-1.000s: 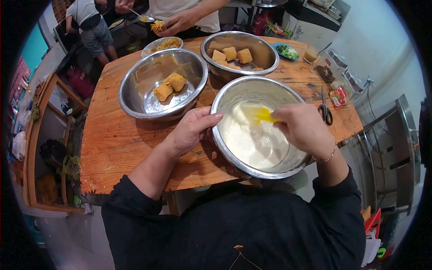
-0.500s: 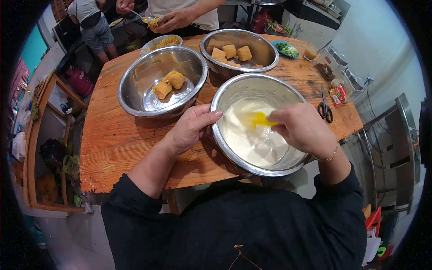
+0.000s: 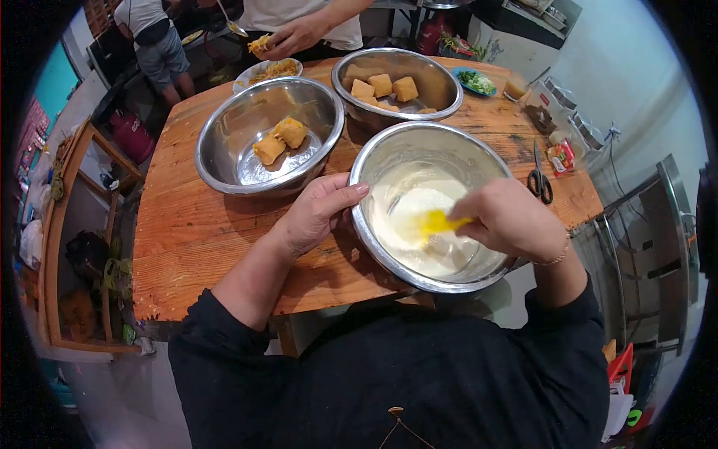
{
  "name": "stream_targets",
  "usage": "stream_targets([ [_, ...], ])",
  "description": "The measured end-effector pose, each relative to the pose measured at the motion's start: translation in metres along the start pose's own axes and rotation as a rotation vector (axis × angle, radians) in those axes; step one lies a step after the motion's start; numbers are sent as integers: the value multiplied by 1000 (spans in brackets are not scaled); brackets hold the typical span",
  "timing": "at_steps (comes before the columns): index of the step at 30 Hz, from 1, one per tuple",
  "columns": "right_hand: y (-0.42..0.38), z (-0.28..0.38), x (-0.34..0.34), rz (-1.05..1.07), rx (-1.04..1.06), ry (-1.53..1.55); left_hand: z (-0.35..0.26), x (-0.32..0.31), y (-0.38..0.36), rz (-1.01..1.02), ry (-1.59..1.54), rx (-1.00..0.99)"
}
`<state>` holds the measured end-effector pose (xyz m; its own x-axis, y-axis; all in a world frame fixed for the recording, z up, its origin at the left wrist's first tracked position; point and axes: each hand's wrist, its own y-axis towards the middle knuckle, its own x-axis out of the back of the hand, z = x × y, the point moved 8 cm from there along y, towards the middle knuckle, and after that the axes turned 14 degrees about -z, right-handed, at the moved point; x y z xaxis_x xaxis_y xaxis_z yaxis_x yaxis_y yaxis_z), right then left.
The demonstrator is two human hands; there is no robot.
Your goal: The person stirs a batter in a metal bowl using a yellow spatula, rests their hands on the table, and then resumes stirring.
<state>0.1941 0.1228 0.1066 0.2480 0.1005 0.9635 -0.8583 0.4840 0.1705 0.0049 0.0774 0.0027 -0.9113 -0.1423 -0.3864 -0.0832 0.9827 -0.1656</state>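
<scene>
A metal bowl [image 3: 490, 278] of pale, creamy batter [image 3: 400, 224] stands at the table's near edge. My left hand [image 3: 329, 209] grips its left rim, thumb on top and fingers against the outside. Over the bowl's right side, my right hand [image 3: 508, 217] is closed around a yellow spatula [image 3: 434, 222], whose end dips into the batter and is smeared by motion. Left of this bowl is a second metal bowl [image 3: 213, 168] holding two filled tofu pieces [image 3: 280, 141]. Behind stands a third metal bowl [image 3: 449, 105] with several plain tofu blocks [image 3: 380, 84].
On the wooden table [image 3: 187, 247] are black scissors [image 3: 538, 179], a red packet [image 3: 561, 156], a blue plate of chopped greens [image 3: 476, 82] and a glass [image 3: 516, 88]. Across it, a co-worker's hand [image 3: 295, 37] holds shredded filling above a white plate [image 3: 241, 78].
My right hand has swept the spatula down and toward me through the batter. My left hand stays on the rim. The co-worker's spoon has moved left, away from the held piece.
</scene>
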Motion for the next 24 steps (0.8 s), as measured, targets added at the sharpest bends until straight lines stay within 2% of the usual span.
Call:
stream_targets([
  [4,-15,-27,28,30,-135,-219,4,6,5,17,53,-5],
  [5,-15,-35,36,-21,-235,-296,4,6,5,16,62,-5],
  [8,4,-40,22,-170,-175,-404,4,4,5,29,32,-10],
  [9,7,-33,13,-226,-128,-294,3,1,4,18,16,-2],
  [12,4,-7,-6,-96,1,-10,-1,-1,0,1,0,3],
  [13,-1,-4,-7,-11,-2,-11,2,2,2,14,12,-2],
  [16,-16,-18,16,46,-56,-150,3,3,4,25,20,-10],
  [21,-6,-42,30,-238,-132,-406,0,-1,2,9,8,5],
  [24,6,-21,7,-257,-79,-167,0,1,3,15,10,-10],
])
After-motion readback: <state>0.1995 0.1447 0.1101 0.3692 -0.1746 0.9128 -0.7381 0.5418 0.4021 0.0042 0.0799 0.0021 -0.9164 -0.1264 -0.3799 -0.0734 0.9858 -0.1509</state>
